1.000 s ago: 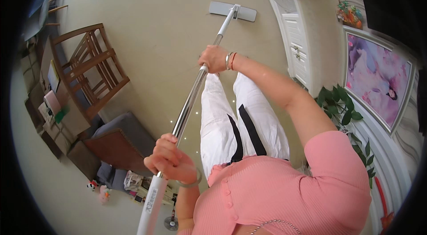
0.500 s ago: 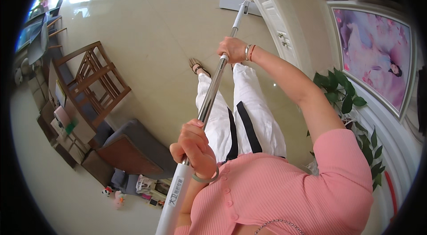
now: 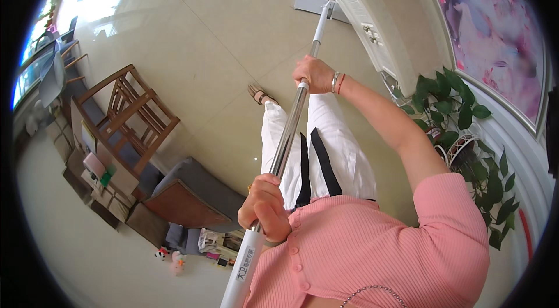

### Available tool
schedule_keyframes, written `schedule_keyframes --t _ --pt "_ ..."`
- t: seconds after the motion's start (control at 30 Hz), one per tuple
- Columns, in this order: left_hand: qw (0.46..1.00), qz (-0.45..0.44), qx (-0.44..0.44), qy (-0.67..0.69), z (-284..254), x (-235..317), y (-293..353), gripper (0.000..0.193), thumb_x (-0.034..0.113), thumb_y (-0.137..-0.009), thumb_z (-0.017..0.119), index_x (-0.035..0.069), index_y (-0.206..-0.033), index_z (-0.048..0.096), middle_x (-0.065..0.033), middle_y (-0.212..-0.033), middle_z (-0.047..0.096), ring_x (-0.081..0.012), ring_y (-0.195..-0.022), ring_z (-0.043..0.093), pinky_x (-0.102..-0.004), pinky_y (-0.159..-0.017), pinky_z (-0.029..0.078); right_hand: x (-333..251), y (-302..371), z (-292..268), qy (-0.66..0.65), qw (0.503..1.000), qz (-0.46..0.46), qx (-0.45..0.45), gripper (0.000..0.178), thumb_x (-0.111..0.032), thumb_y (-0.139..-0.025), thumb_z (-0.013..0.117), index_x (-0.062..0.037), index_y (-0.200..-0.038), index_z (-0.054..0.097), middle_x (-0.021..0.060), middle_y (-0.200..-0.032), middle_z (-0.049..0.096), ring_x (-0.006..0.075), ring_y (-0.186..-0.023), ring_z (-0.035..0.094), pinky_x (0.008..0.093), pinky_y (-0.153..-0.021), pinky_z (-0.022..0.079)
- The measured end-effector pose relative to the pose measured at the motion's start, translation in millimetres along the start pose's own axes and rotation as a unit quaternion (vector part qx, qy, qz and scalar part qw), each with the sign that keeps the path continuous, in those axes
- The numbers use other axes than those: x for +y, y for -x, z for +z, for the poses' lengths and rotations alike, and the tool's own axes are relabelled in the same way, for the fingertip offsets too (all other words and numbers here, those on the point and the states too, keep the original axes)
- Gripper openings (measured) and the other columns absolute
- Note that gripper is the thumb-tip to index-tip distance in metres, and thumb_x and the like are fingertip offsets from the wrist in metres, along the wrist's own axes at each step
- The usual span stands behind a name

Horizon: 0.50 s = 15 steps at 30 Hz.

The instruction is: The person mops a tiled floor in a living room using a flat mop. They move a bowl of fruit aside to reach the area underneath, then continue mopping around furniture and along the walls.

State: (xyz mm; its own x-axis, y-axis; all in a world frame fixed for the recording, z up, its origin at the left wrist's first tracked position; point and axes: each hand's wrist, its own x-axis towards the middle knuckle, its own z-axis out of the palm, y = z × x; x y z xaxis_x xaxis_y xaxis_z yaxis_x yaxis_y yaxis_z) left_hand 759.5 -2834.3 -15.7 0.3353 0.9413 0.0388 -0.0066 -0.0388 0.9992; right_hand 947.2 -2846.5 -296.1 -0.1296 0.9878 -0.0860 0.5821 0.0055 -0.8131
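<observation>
A flat mop with a metal pole (image 3: 289, 129) runs slantwise from my body out to the floor. My left hand (image 3: 265, 208) is closed around it near my waist, just above the white grip (image 3: 240, 267). Farther along, my right hand (image 3: 314, 74) wraps the pole with the arm stretched forward. The wide flat mop head (image 3: 310, 4) lies on the tiled floor, its right end close against the white cabinet base. Below the pole show my white trousers (image 3: 335, 145) and one sandalled foot (image 3: 260, 94).
A white cabinet (image 3: 364, 19) borders the floor on the right. Nearer stand a leafy plant (image 3: 451, 98) and a framed picture (image 3: 495, 46). On the left are a wooden chair (image 3: 131, 118) and a grey padded seat (image 3: 195, 191). Glossy beige tiles (image 3: 233, 22) stretch ahead.
The view has shifted slightly, with the chair and plant now lower or farther right in it. Both hands keep their hold on the mop, whose head remains beside the cabinet.
</observation>
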Motion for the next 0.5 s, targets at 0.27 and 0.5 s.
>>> schedule_keyframes --t 0.27,0.5 --pt "0.992 0.002 -0.128 0.021 -69.6 -15.0 3.5 0.024 0.003 -0.098 0.039 0.010 -0.076 0.035 -0.0011 -0.055 0.040 -0.0130 -0.050 0.036 -0.0381 -0.066 0.045 -26.7 20.5 58.1 -0.024 0.995 0.045 0.091 0.015 -0.013 -0.069 0.063 -0.0181 -0.061 0.052 -0.0023 -0.061 0.054 0.0194 -0.069 0.056 0.0339 -0.073 0.040" --pt "0.967 -0.052 -0.230 0.095 -145.3 -32.1 -10.0 0.023 -0.014 -0.082 0.048 0.003 -0.071 0.039 -0.0078 -0.058 0.048 -0.0203 -0.052 0.047 -0.0442 -0.069 0.049 -61.2 26.2 128.4 -0.007 0.971 0.133 0.198 0.021 -0.015 -0.070 0.065 -0.0191 -0.059 0.047 -0.0035 -0.059 0.049 0.0200 -0.066 0.053 0.0335 -0.072 0.039"
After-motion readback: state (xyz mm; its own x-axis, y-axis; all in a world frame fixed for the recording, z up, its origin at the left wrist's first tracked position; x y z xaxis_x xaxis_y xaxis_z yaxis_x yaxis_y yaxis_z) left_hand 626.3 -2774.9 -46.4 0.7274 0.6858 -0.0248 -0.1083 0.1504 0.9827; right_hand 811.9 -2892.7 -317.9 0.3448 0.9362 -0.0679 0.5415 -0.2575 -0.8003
